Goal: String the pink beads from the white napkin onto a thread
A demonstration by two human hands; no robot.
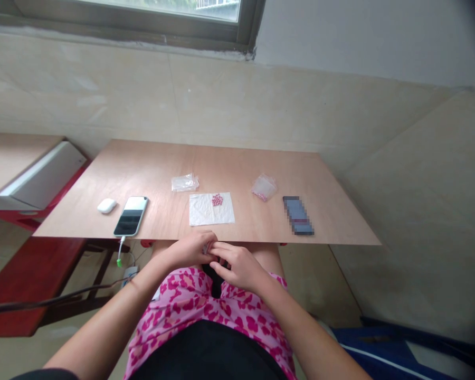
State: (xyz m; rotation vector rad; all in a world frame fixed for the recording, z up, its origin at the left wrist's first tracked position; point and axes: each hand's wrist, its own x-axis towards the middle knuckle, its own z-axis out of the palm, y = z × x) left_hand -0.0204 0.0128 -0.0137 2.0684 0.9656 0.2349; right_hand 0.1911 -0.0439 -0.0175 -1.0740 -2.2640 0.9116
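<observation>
My left hand [196, 248] and my right hand [237, 264] meet in front of the table's near edge, above my lap. The left fingers are curled closed around something small and pale, mostly hidden; it cannot be made out. My right hand's fingers are bent and pressed in against the left hand at the same spot. Just beyond them on the table lies a white tissue [201, 210], spread flat. A small cluster of pink-red beads or pellets [217, 200] sits on its upper right part.
On the wooden table [162, 158] lie clear plastic bags [184, 183], a clear bag with pink bits [264, 187], a white phone [131, 216] with a cable, a dark blurred phone [298, 215] and a white earbud case [106, 206]. A red bench [31, 279] stands left.
</observation>
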